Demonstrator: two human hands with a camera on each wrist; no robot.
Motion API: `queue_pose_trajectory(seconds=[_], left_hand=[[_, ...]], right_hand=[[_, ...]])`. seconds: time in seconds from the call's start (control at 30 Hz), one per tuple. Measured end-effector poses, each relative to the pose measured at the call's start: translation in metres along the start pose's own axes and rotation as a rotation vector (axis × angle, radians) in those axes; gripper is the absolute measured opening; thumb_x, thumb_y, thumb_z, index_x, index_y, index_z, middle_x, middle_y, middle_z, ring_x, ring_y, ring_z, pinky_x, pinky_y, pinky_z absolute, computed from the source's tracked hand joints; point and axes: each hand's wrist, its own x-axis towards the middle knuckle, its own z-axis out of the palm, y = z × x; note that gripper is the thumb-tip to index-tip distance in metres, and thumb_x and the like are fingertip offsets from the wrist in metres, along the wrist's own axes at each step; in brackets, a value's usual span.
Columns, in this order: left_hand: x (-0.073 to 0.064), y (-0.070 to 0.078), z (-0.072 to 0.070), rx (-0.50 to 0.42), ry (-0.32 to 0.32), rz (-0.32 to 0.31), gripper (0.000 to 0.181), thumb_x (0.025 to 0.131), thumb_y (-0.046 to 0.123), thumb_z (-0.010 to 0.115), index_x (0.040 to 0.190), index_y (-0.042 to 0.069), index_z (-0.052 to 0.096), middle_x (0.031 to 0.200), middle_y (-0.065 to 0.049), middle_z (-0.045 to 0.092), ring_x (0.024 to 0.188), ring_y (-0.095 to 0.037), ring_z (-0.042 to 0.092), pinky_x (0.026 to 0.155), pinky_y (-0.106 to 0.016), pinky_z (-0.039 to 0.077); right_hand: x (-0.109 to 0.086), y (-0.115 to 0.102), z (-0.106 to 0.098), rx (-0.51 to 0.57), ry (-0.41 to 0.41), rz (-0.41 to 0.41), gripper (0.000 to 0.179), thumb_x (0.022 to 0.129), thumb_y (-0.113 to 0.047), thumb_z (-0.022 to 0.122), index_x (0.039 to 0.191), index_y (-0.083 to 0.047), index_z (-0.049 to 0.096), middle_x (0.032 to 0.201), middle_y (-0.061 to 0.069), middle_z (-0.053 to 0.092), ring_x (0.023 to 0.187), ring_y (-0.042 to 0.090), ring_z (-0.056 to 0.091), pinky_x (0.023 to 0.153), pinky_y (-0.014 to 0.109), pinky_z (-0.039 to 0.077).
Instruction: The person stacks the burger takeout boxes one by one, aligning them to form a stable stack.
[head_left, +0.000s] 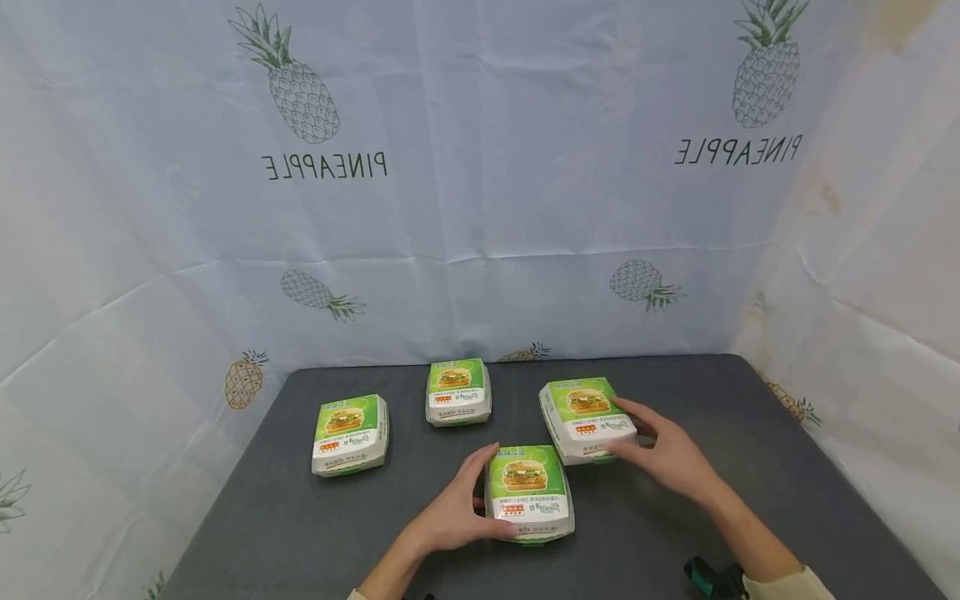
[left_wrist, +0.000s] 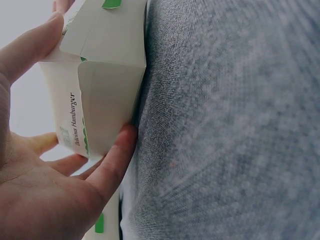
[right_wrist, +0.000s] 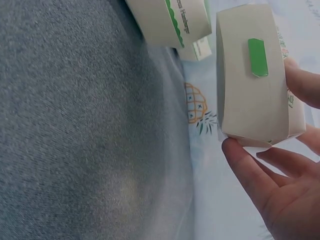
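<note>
In the head view my left hand (head_left: 459, 512) holds a hamburger box (head_left: 527, 479), white with a green top and a burger picture. Its thumb lies at the near edge and its fingers along the left side. The left wrist view shows this box (left_wrist: 112, 95) low against the dark table, between thumb and fingers. My right hand (head_left: 667, 454) grips a second hamburger box (head_left: 588, 408) by its right side. That box (right_wrist: 255, 100) is raised, with a gap to the tabletop in the right wrist view, and stands close behind the first.
Two more hamburger boxes stand on the dark table (head_left: 300, 533): one at the left (head_left: 350, 437), one at the back middle (head_left: 458, 408). A white curtain (head_left: 480, 208) with pineapple prints hangs behind the table and at both sides.
</note>
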Motion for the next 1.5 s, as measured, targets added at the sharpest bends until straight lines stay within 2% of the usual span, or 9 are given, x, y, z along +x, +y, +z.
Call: queue_pose_trajectory(seconds=[0.5,0.93,1.3,1.4,1.5], left_hand=[[-0.001,0.004,0.000,-0.018,0.000,-0.008,0.109,0.082,0.029,0.088,0.164,0.013,0.017,0.165,-0.012,0.014,0.128,-0.025,0.048,0.090,-0.030,0.055],[-0.002,0.004,0.001,-0.009,-0.001,-0.005,0.110,0.082,0.032,0.088,0.164,0.012,0.016,0.166,-0.013,0.013,0.135,-0.029,0.043,0.091,-0.031,0.055],[-0.001,0.005,0.001,-0.001,-0.001,-0.008,0.111,0.082,0.033,0.088,0.164,0.015,0.015,0.167,-0.013,0.012,0.138,-0.030,0.038,0.091,-0.032,0.054],[-0.001,0.006,-0.001,0.006,0.005,-0.009,0.109,0.083,0.036,0.086,0.164,0.019,0.015,0.167,-0.012,0.012,0.141,-0.029,0.036,0.094,-0.034,0.053],[-0.002,0.008,-0.003,0.028,0.031,-0.004,0.107,0.084,0.039,0.084,0.164,0.021,0.016,0.166,-0.010,0.014,0.143,-0.031,0.034,0.102,-0.042,0.050]], right_hand=[[-0.012,-0.009,0.012,0.099,-0.049,-0.024,0.078,0.090,-0.035,0.080,0.155,-0.011,0.043,0.149,0.021,0.047,0.125,0.040,0.056,0.081,0.028,0.058],[-0.022,-0.017,0.023,0.170,-0.093,-0.050,0.075,0.091,-0.032,0.079,0.155,-0.015,0.044,0.141,0.019,0.055,0.119,0.039,0.059,0.081,0.030,0.058],[-0.028,-0.025,0.032,0.199,-0.080,-0.085,0.073,0.090,-0.030,0.080,0.152,-0.013,0.048,0.143,0.018,0.054,0.122,0.041,0.058,0.083,0.030,0.059],[-0.029,-0.027,0.035,0.204,-0.077,-0.088,0.073,0.089,-0.029,0.081,0.152,-0.013,0.048,0.143,0.017,0.054,0.122,0.036,0.059,0.084,0.032,0.059],[-0.030,-0.029,0.036,0.209,-0.073,-0.083,0.072,0.089,-0.029,0.081,0.151,-0.014,0.049,0.144,0.016,0.053,0.122,0.033,0.058,0.085,0.032,0.058]])
